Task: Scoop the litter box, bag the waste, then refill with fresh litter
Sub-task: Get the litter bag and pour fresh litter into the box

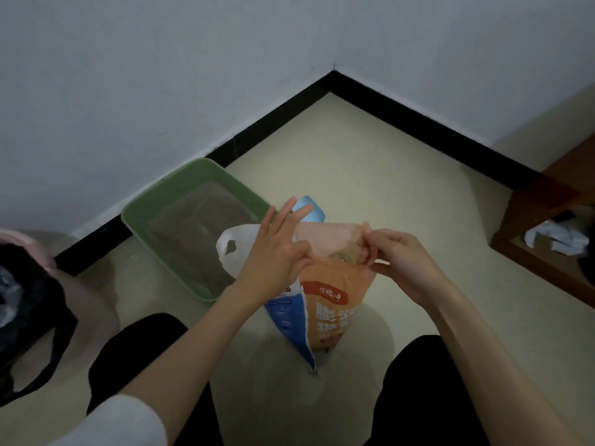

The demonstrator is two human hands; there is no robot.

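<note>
An orange and blue litter bag [325, 304] stands upright on the floor between my knees. My left hand [277, 252] pinches the left side of its open top, other fingers spread. My right hand [396, 255] pinches the right side of the top edge. Pale litter shows inside the mouth. The green litter box [141, 210], holding grey litter, lies against the wall behind and left of the bag. A white plastic bag [230, 244] with a handle hole rests between box and litter bag. A light blue scoop [314, 212] peeks out behind my left fingers.
A pink bin [87, 304] lined with a black bag [29, 317] stands at the left. A dark wooden piece of furniture [553, 201] with crumpled paper on its lower shelf is at the right. Black skirting runs along both walls of the corner.
</note>
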